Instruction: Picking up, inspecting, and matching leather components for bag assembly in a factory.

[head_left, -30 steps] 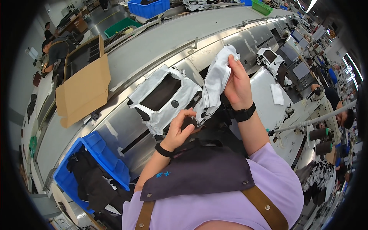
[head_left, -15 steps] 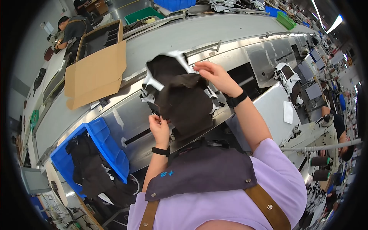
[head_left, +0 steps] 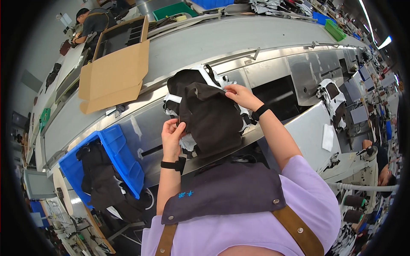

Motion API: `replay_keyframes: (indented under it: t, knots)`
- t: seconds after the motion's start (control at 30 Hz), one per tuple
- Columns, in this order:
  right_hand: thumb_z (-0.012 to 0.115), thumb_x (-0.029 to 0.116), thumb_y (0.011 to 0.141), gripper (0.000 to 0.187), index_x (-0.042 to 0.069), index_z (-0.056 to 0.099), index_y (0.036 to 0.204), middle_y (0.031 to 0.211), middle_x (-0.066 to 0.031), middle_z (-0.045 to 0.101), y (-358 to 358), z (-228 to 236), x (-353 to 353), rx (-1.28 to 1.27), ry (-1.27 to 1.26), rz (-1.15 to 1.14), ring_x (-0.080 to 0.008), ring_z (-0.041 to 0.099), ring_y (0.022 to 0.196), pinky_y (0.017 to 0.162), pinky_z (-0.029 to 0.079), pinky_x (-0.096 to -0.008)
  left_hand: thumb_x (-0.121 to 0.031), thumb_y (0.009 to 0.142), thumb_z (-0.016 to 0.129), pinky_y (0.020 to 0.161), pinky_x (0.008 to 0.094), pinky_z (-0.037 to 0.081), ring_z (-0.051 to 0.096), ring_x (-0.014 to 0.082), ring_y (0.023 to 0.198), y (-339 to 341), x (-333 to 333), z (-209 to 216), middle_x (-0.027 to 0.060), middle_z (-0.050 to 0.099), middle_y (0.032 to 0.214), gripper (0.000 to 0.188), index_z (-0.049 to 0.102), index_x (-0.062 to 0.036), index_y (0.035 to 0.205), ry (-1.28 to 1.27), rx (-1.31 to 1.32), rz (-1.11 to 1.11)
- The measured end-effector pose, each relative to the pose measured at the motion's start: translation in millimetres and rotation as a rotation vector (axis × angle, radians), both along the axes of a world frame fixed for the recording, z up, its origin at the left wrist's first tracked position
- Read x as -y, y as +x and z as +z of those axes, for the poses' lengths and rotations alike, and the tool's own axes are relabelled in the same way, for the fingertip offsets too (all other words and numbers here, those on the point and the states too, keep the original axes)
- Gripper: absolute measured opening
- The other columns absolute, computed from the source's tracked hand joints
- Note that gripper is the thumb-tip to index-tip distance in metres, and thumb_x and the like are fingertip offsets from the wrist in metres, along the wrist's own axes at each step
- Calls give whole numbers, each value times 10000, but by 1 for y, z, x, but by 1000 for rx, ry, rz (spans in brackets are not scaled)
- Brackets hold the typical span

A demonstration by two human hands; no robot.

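Open brown cardboard box (head_left: 116, 76) sits at upper left
A bright green plastic crate (head_left: 334, 32) rests at upper right.

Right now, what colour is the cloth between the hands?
The cloth is mostly dark brown, clearest in the head view.

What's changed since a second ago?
The brown and white fabric piece now shows mostly brown, not white. The right hand lowered the raised part and moved left; the left hand moved left too. The blue plastic bin and brown cardboard box stayed put.

I can't see the metal tabletop (head_left: 154, 118) under the dark fabric (head_left: 211, 121); the far blue bin (head_left: 211, 3) is cut off above.
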State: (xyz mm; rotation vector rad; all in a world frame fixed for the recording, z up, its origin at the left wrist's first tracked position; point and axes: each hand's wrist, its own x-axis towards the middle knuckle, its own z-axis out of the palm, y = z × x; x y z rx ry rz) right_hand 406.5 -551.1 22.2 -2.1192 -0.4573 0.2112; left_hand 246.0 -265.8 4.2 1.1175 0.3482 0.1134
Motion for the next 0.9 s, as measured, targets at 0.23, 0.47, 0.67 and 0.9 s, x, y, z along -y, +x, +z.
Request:
replay_keyframes:
  t: [0.23,0.47,0.67,0.9]
  knots:
    - [709,73,797,152,5,613,894,727,-34,578,0,10,-1,-96,-10,219,-124,554,703,658,469,-290,-39,756,810,653,229,472,570,62,754,9,4,0,18,627,864,345,554,-35,987,326,60,60]
    - [538,-81,707,163,40,517,815,825,-111,506,-34,29,-1,632,5,-265,-330,548,709,608,454,-393,-87,836,704,610,326,466,541,211,628,2,11,-3,97,525,775,270,471,-14,951,1122,30,325]
    - [529,-90,702,156,35,518,794,846,-120,511,-40,5,7,706,-24,-320,-338,551,765,649,455,-400,-51,803,729,622,288,446,501,187,634,6,18,-2,58,506,760,383,474,-5,1085,610,87,402]
    - [503,-110,675,158,20,502,765,855,-127,504,-36,2,11,681,84,-359,-322,531,771,650,453,-396,47,747,674,629,309,394,451,226,677,14,16,-1,68,438,724,184,499,-11,754,1224,424,488]
